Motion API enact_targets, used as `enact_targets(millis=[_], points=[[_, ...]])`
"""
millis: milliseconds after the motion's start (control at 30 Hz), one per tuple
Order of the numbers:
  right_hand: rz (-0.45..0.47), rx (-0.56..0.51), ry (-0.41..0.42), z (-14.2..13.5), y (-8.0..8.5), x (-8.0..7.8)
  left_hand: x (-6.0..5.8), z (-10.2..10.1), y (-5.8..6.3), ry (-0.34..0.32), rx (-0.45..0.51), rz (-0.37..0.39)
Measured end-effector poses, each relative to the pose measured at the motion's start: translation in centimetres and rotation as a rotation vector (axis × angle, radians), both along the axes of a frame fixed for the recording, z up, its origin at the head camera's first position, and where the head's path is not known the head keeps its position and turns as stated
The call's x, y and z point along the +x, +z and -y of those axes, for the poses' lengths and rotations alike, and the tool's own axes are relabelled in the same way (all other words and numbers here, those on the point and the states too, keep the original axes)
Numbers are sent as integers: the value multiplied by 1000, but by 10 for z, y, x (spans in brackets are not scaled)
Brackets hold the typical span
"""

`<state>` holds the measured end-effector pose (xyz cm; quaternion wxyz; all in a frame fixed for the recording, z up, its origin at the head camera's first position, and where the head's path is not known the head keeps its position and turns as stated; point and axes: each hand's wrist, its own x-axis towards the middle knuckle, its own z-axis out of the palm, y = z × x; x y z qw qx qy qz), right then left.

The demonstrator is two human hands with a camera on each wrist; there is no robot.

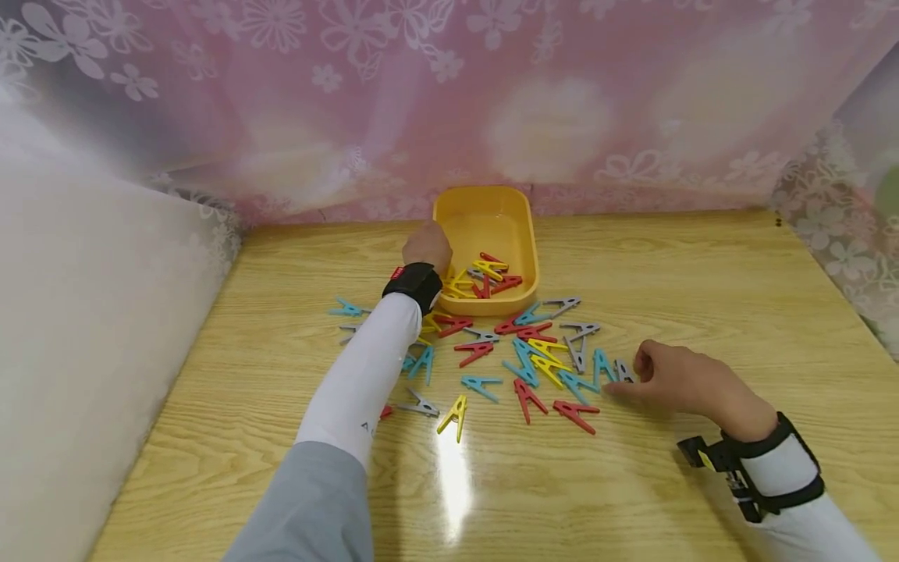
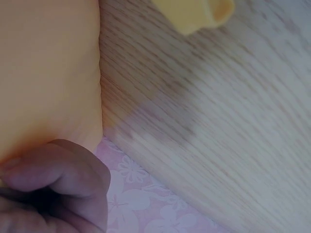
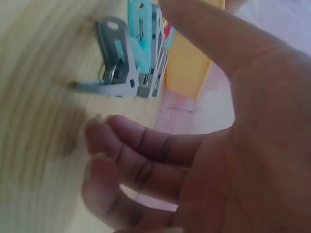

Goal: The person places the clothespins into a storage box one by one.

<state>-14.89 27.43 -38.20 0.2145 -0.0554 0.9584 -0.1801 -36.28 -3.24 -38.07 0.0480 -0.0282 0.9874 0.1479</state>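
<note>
My left hand (image 1: 428,247) is over the left rim of a yellow plastic tray (image 1: 532,257), its fingers curled. In the left wrist view the fingers (image 2: 63,167) bend beside the tray wall (image 2: 48,63); their tips run out of frame, so whether they hold anything is hidden. My right hand (image 1: 684,382) hovers at the right end of the scattered clothespins, thumb and fingers apart and nothing between them. Just beyond its fingertips are a grey clothespin (image 3: 116,58) and a light-blue clothespin (image 3: 140,29). Red, yellow and grey clothespins (image 1: 489,267) lie in the tray's near end.
Several loose clothespins in red, blue, yellow and grey spread over the wooden table (image 1: 267,351) in front of the tray. One yellow clothespin (image 1: 455,417) lies nearest me. Behind the tray hangs a pink floral cloth (image 1: 421,117). A pale surface (image 1: 91,312) borders the left side.
</note>
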Motion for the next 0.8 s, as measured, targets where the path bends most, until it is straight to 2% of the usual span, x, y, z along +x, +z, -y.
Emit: enact_targets(millis=[300,567,800], points=[[-18,1,-25,1,-8,8,-1,1,-2,-3,-7,-6],[-14,2,-57,2,-8,8,-2,3,-3,13,-6,-10],[-82,20,-73,-4,-4,7,-1,0,-2,19,-1,-5]])
